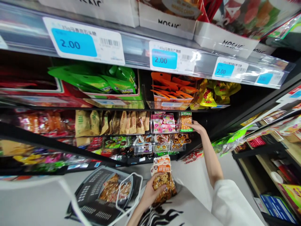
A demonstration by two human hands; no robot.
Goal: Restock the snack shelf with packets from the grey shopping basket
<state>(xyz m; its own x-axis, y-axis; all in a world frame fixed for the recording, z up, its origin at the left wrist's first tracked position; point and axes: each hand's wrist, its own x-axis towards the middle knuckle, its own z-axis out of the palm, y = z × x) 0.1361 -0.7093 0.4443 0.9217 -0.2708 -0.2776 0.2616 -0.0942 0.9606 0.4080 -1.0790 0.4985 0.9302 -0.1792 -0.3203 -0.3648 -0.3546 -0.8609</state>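
My left hand [151,191], low in front of my body, is closed around several snack packets [163,183] with orange-and-white tops and clear fronts over brown, clustered pieces. My right arm reaches out to the shelf. There my right hand [197,126] has its fingers at the right edge of a snack packet [186,121] with a green top and bottom and golden contents, and appears to pinch it. This packet stands upright at the right end of the shelf row, beside pink-and-white packets [164,122].
A dark grey basket [86,196] with a white handle sits on the floor at lower left, with brown snack packets inside. Overhead juts a shelf edge with price tags [172,58]. Brown paper bags [127,122] line the shelf to the left; another shelf [261,157] stands at right.
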